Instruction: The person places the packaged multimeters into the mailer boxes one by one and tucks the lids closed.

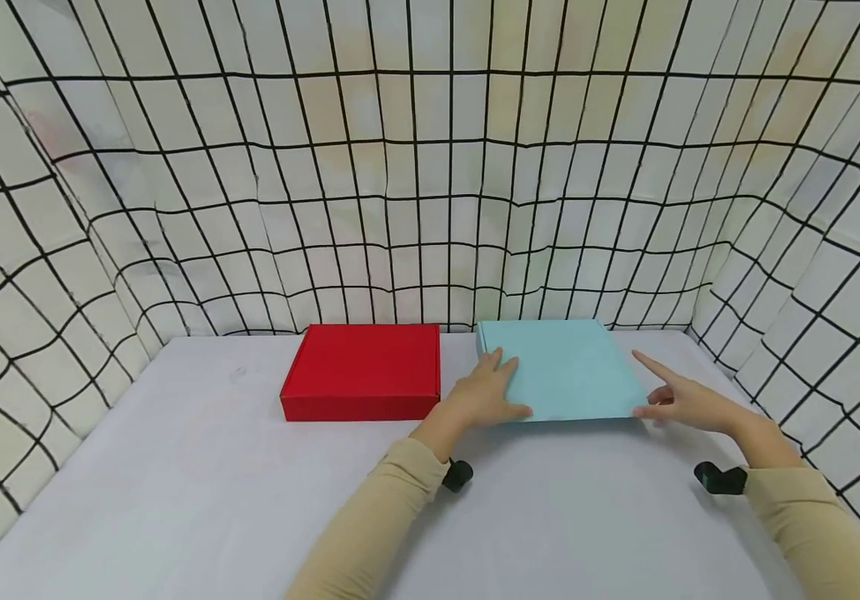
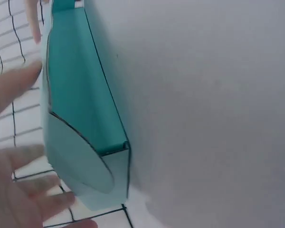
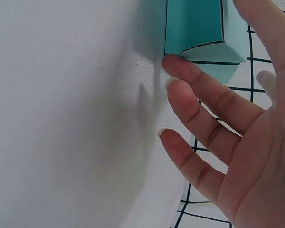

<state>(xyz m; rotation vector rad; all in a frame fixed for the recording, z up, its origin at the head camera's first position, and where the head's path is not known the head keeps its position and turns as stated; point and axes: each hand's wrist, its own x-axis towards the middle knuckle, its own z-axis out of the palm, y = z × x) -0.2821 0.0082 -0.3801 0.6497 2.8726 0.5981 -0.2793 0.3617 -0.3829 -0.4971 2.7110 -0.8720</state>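
Note:
A light blue cardboard box (image 1: pixel 568 367) sits right of centre on the white table. Its front is open under the lid, and the teal inside (image 2: pixel 83 80) shows in the left wrist view. My left hand (image 1: pixel 486 392) rests at the box's left side with spread fingers, its thumb by the front edge of the lid. At the front right corner, my right hand (image 1: pixel 688 404) has its index finger stretched out and its thumb by the lid's corner. The other fingers (image 3: pixel 194 116) are loosely bent beside a side flap (image 3: pixel 211 50), holding nothing.
A shut red box (image 1: pixel 366 371) lies left of the blue one, close to my left forearm. White cloth covers the table (image 1: pixel 175 500). Walls of white sheet behind black netting (image 1: pixel 430 200) stand at the back and both sides.

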